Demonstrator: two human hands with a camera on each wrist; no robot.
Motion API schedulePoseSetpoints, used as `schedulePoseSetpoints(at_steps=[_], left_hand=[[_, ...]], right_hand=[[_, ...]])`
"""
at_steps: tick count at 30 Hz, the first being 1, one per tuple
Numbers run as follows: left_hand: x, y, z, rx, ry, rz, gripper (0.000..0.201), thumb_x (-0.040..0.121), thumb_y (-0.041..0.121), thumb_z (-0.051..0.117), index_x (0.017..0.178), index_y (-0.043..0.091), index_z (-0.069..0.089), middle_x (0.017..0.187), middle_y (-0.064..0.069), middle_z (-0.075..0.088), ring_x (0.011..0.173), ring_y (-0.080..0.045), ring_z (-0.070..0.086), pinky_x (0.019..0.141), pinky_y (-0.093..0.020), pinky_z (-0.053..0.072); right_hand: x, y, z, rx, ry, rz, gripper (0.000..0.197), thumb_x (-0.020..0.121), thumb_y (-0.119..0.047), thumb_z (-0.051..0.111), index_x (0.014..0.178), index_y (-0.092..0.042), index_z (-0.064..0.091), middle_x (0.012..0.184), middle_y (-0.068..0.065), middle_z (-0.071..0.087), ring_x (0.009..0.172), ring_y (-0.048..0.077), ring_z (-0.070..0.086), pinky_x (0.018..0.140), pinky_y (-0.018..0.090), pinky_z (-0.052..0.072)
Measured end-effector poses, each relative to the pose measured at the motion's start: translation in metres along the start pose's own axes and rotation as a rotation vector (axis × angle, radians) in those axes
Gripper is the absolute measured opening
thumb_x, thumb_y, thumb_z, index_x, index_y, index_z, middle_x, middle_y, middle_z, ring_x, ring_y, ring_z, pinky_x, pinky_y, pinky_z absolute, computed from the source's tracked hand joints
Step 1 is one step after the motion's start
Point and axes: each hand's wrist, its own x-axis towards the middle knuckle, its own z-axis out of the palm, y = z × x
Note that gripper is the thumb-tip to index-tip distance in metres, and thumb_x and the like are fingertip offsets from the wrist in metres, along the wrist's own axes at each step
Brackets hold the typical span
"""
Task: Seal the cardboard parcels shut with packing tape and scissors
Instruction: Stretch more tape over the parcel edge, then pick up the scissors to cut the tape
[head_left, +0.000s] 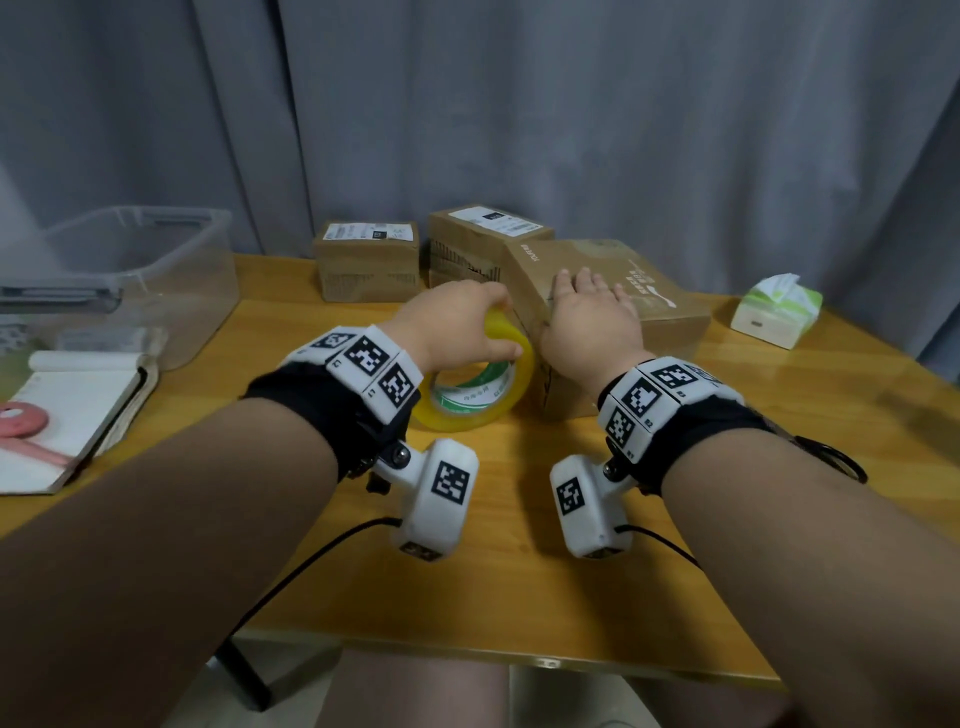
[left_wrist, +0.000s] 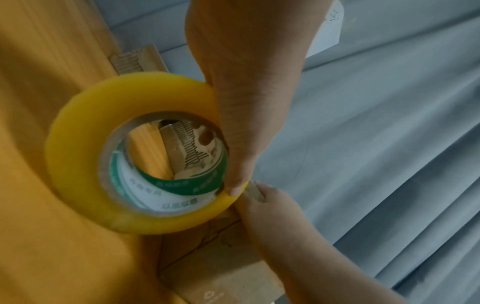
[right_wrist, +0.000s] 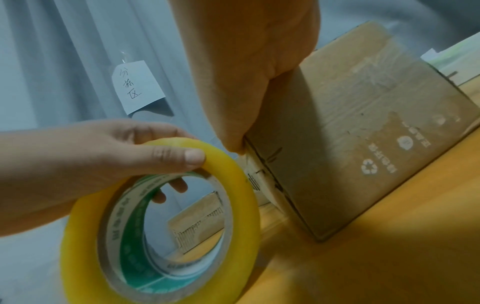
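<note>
A yellow roll of packing tape (head_left: 480, 384) stands on edge beside the near left corner of a large cardboard box (head_left: 670, 322). My left hand (head_left: 501, 327) grips the roll from above, thumb on its outer side and fingers through the core. The left wrist view shows the roll (left_wrist: 85, 164) the same way. My right hand (head_left: 587, 296) lies flat on the box top, fingers straight. In the right wrist view its thumb presses the box (right_wrist: 363, 144) at the corner edge next to the roll (right_wrist: 241, 185). Black scissors (head_left: 831, 457) lie half hidden under my right forearm.
Two smaller labelled parcels (head_left: 366, 265) (head_left: 478, 244) stand at the back of the wooden table (head_left: 519, 597). A clear plastic bin (head_left: 140, 270), an open notebook (head_left: 67, 405) and a pink tape measure (head_left: 21, 421) are on the left. A tissue pack (head_left: 774, 312) sits at the right.
</note>
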Motion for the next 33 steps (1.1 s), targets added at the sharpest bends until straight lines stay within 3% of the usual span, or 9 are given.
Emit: schedulePoseSetpoints(at_steps=[3, 6, 11, 18, 21, 23, 26, 30, 33], left_hand=[[-0.002, -0.002, 0.008, -0.005, 0.073, -0.020, 0.054, 0.080, 0.055, 0.062, 0.125, 0.027, 0.052, 0.125, -0.002, 0.057, 0.110, -0.022, 0.055, 0.086, -0.037, 0.049], [-0.004, -0.005, 0.009, -0.026, 0.104, -0.037, 0.052, 0.080, 0.056, 0.061, 0.123, 0.028, 0.053, 0.125, -0.001, 0.057, 0.111, -0.023, 0.055, 0.086, -0.035, 0.047], [-0.005, -0.005, 0.009, -0.037, 0.115, -0.050, 0.051, 0.080, 0.056, 0.062, 0.122, 0.028, 0.054, 0.123, 0.000, 0.057, 0.109, -0.021, 0.055, 0.081, -0.031, 0.043], [-0.008, -0.004, 0.009, -0.080, 0.137, -0.080, 0.050, 0.079, 0.055, 0.063, 0.121, 0.030, 0.054, 0.124, 0.003, 0.058, 0.108, -0.019, 0.056, 0.081, -0.032, 0.046], [-0.010, -0.001, 0.008, -0.075, 0.117, -0.087, 0.051, 0.080, 0.055, 0.061, 0.123, 0.030, 0.053, 0.126, 0.000, 0.056, 0.114, -0.022, 0.053, 0.089, -0.036, 0.046], [-0.012, 0.002, 0.003, 0.005, 0.080, -0.105, 0.054, 0.082, 0.059, 0.056, 0.128, 0.031, 0.050, 0.129, -0.004, 0.052, 0.120, -0.026, 0.046, 0.096, -0.041, 0.039], [-0.016, 0.008, -0.006, 0.135, 0.044, -0.123, 0.058, 0.086, 0.064, 0.046, 0.134, 0.032, 0.047, 0.131, -0.008, 0.045, 0.124, -0.029, 0.039, 0.101, -0.045, 0.032], [-0.019, 0.018, -0.015, 0.208, 0.068, -0.108, 0.056, 0.090, 0.059, 0.042, 0.138, 0.029, 0.045, 0.134, -0.009, 0.046, 0.125, -0.029, 0.039, 0.102, -0.046, 0.032], [-0.017, 0.034, -0.018, 0.180, 0.154, -0.053, 0.050, 0.092, 0.051, 0.045, 0.135, 0.025, 0.048, 0.131, -0.010, 0.048, 0.122, -0.030, 0.041, 0.100, -0.044, 0.033]], right_hand=[[-0.001, -0.001, -0.001, 0.030, 0.011, 0.006, 0.061, 0.101, -0.038, 0.026, 0.152, -0.008, 0.016, 0.158, 0.016, 0.016, 0.147, 0.028, 0.014, 0.119, 0.043, 0.007], [-0.001, 0.001, 0.000, 0.071, 0.020, -0.005, 0.058, 0.101, -0.039, 0.021, 0.152, -0.012, 0.019, 0.158, 0.014, 0.019, 0.146, 0.028, 0.016, 0.119, 0.044, 0.008], [-0.001, 0.002, -0.004, -0.005, -0.035, -0.018, 0.068, 0.094, -0.043, 0.040, 0.153, -0.018, 0.015, 0.159, 0.013, 0.015, 0.147, 0.030, 0.014, 0.119, 0.048, 0.008], [-0.001, -0.003, -0.005, 0.054, -0.055, 0.026, 0.056, 0.102, -0.039, 0.016, 0.153, -0.017, 0.015, 0.160, 0.012, 0.013, 0.147, 0.029, 0.011, 0.119, 0.048, 0.004], [-0.003, 0.002, -0.009, 0.107, -0.069, -0.010, 0.062, 0.102, -0.048, 0.011, 0.154, -0.015, 0.015, 0.160, 0.012, 0.012, 0.148, 0.027, 0.009, 0.118, 0.048, -0.001], [-0.008, 0.007, -0.013, 0.167, -0.061, -0.051, 0.068, 0.099, -0.055, 0.011, 0.154, -0.013, 0.011, 0.161, 0.009, 0.009, 0.149, 0.023, 0.005, 0.117, 0.046, -0.007], [-0.022, 0.022, -0.019, 0.189, 0.053, -0.112, 0.071, 0.098, -0.057, 0.016, 0.153, -0.012, 0.011, 0.161, 0.006, 0.010, 0.149, 0.019, 0.002, 0.117, 0.044, -0.010], [-0.046, 0.054, -0.025, 0.167, 0.102, -0.089, 0.061, 0.100, -0.048, 0.031, 0.151, -0.016, 0.023, 0.159, 0.006, 0.021, 0.147, 0.021, 0.013, 0.118, 0.042, -0.002], [-0.058, 0.090, -0.026, 0.251, 0.134, -0.025, 0.054, 0.097, -0.033, 0.045, 0.146, -0.013, 0.034, 0.148, 0.011, 0.040, 0.137, 0.029, 0.035, 0.114, 0.042, 0.024]])
